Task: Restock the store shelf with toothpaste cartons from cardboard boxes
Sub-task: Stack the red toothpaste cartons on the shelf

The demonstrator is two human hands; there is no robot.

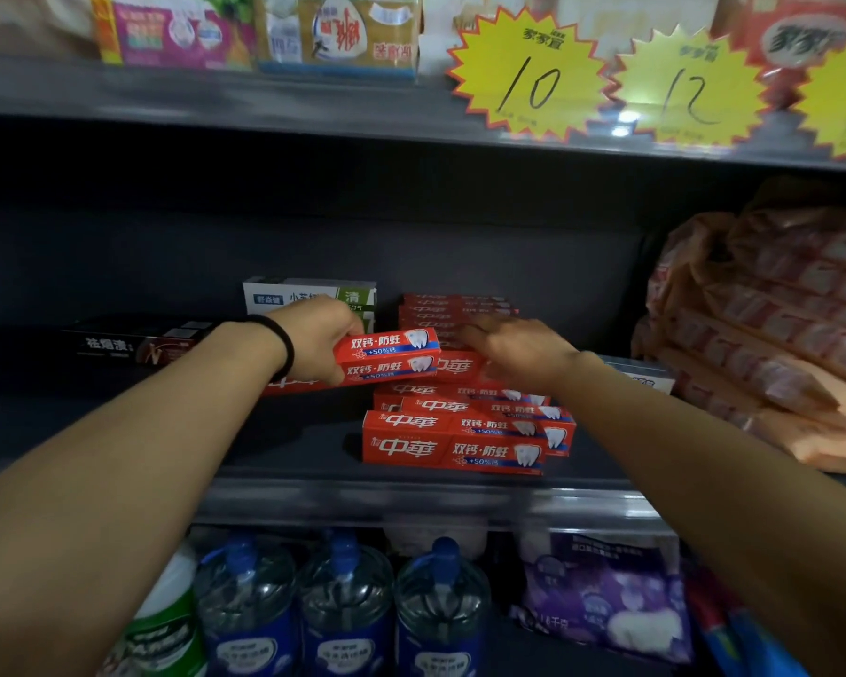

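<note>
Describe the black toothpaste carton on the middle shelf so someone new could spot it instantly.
Start at the dark middle shelf, below the yellow starburst price tags. Left of the left hand and of the red toothpaste cartons, a long black carton lies flat toward the back. It is the only black box there; its neighbours are red or white and green.
</note>
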